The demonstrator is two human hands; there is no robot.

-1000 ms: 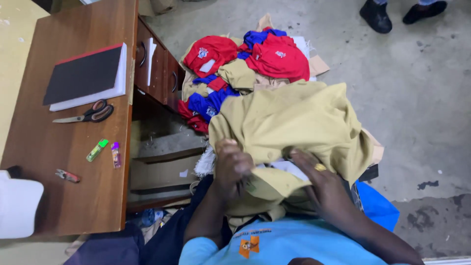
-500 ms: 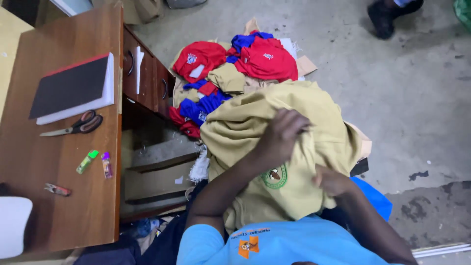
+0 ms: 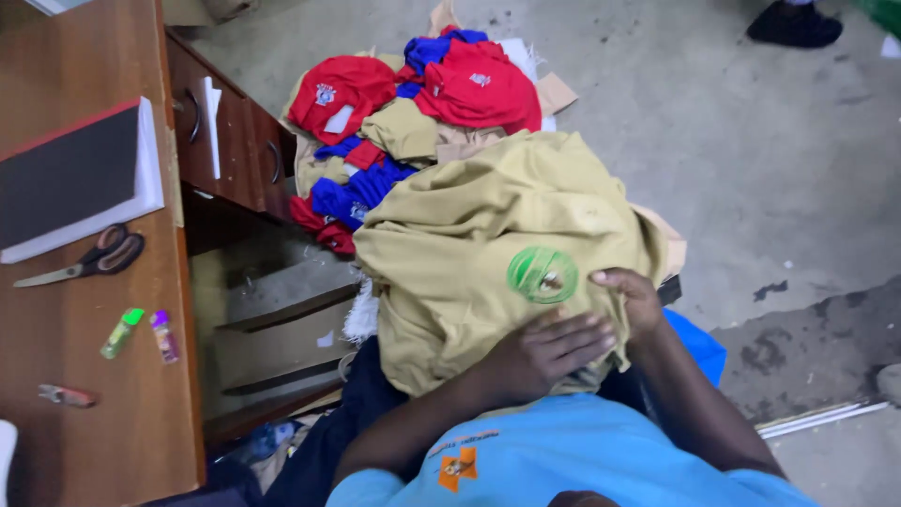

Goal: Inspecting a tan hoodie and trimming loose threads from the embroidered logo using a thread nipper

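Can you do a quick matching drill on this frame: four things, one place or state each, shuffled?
Things:
1. scissors
2. green badge
3. left hand
4. red caps

Places or states:
A. on the far clothes pile on the floor
B. flat on the khaki garment, below the badge
C. on the wooden desk, beside the black book
D. on the khaki garment, next to the right hand

Pairs: 1-C, 2-D, 3-B, 4-A
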